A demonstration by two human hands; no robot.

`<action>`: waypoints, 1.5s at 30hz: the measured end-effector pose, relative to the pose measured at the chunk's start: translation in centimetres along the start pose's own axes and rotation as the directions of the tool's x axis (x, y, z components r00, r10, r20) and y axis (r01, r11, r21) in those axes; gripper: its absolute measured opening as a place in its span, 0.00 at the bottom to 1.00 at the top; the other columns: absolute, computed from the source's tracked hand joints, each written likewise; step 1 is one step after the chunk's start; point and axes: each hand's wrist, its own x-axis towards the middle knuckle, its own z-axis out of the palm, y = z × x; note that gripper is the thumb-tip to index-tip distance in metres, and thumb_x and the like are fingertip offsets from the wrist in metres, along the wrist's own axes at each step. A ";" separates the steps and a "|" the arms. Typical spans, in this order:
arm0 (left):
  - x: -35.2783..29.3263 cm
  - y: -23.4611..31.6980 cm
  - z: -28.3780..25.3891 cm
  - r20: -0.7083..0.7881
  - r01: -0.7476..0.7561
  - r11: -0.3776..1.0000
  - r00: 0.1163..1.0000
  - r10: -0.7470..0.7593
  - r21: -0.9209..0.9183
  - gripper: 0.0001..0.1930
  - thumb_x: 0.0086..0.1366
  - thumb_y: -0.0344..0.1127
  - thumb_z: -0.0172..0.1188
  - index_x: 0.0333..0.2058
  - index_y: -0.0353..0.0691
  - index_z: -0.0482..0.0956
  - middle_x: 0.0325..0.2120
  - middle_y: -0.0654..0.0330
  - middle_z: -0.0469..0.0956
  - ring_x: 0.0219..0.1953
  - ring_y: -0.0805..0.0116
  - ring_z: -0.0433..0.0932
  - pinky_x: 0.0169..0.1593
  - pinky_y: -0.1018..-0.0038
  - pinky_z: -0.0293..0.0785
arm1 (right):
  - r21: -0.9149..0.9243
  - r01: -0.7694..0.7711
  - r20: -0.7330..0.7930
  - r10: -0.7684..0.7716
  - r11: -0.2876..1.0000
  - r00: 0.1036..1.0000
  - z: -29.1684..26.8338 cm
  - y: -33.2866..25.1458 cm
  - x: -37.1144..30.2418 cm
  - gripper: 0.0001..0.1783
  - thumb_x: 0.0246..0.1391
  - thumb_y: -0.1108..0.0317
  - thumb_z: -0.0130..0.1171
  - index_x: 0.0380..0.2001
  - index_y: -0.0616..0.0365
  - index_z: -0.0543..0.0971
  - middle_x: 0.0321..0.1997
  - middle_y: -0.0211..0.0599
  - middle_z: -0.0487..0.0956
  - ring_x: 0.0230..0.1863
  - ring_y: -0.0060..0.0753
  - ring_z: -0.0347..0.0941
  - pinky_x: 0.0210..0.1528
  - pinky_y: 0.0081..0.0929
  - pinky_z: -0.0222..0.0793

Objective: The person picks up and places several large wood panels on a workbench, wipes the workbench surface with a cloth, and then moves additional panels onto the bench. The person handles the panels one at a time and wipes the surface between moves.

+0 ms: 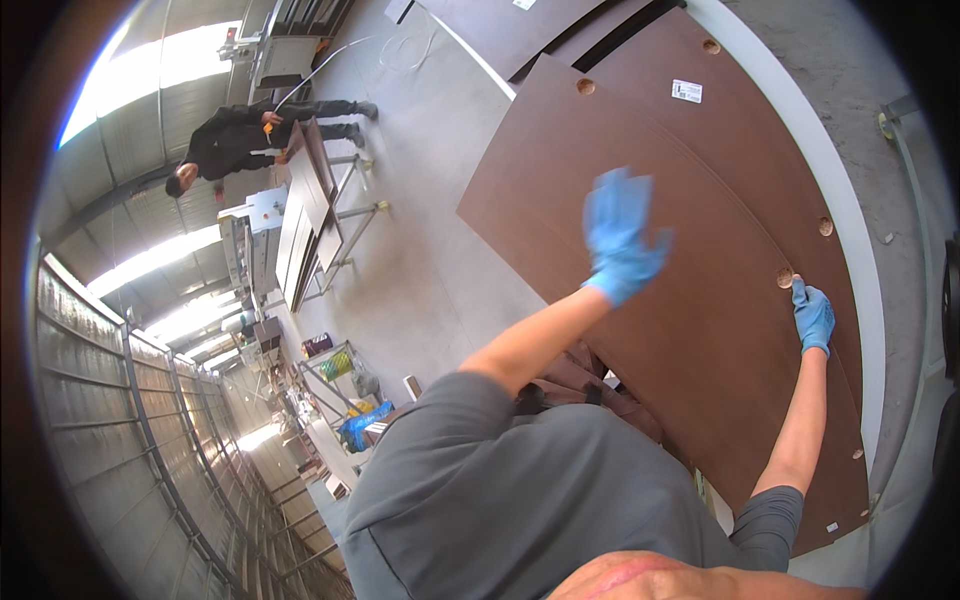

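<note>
A large brown panel (pixel 640 200) lies flat in front of me, with round holes drilled near its long edge. One hole (pixel 785 278) is right beside the fingertips of my right hand (pixel 815 318). That blue-gloved hand is closed on the panel's edge, its fingers partly hidden from view. My left hand (pixel 622 238), also in a blue glove, is over the middle of the panel, open with fingers stretched out and smeared by motion. I cannot tell whether it touches the surface. Beneath lies another brown panel (pixel 735 140) with a white label (pixel 687 91) and more holes.
A white edge (pixel 845 210) borders the panels on the far side. More brown panels (pixel 500 25) lie at the top. Across the grey floor (pixel 430 200), a person in dark clothes (pixel 230 140) stands at a trestle stacked with boards (pixel 315 190). A rack (pixel 335 370) holds bags.
</note>
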 end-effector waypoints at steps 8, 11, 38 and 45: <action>10.2 15.4 11.9 0.878 -0.309 0.947 0.427 0.217 -0.084 0.35 0.64 0.74 0.53 0.32 0.44 0.89 0.26 0.56 0.83 0.37 0.56 0.81 0.54 0.57 0.67 | 0.060 0.090 0.048 -0.093 0.994 0.995 0.4 1.2 -0.1 0.43 0.69 0.28 0.46 0.25 0.63 0.77 0.30 0.60 0.77 0.35 0.70 0.72 0.38 0.53 0.67; 9.3 14.5 12.8 0.843 -0.400 0.913 0.463 0.274 -0.077 0.34 0.65 0.72 0.53 0.28 0.45 0.89 0.26 0.57 0.84 0.32 0.58 0.82 0.46 0.58 0.66 | 0.217 0.128 0.032 -0.138 0.968 0.990 1.3 6.5 -0.4 0.37 0.71 0.34 0.49 0.34 0.64 0.81 0.36 0.60 0.80 0.39 0.54 0.80 0.43 0.47 0.70; -17.1 -13.7 0.4 0.565 0.785 -0.330 0.032 -0.824 -0.524 0.53 0.60 0.66 0.74 0.71 0.35 0.63 0.66 0.49 0.73 0.61 0.45 0.78 0.65 0.46 0.75 | -0.082 -0.217 0.089 0.224 0.973 0.971 -1.9 24.1 -7.7 0.48 0.72 0.28 0.37 0.32 0.70 0.80 0.39 0.69 0.80 0.42 0.74 0.74 0.48 0.56 0.70; -20.2 -17.0 0.2 0.878 0.581 -0.755 -0.137 -0.458 -0.303 0.52 0.59 0.67 0.73 0.73 0.41 0.64 0.72 0.53 0.69 0.73 0.47 0.65 0.76 0.47 0.59 | -0.099 -0.174 0.004 0.175 0.980 0.985 -5.1 22.4 -11.1 0.45 0.74 0.32 0.39 0.34 0.72 0.78 0.34 0.65 0.79 0.35 0.63 0.74 0.45 0.53 0.71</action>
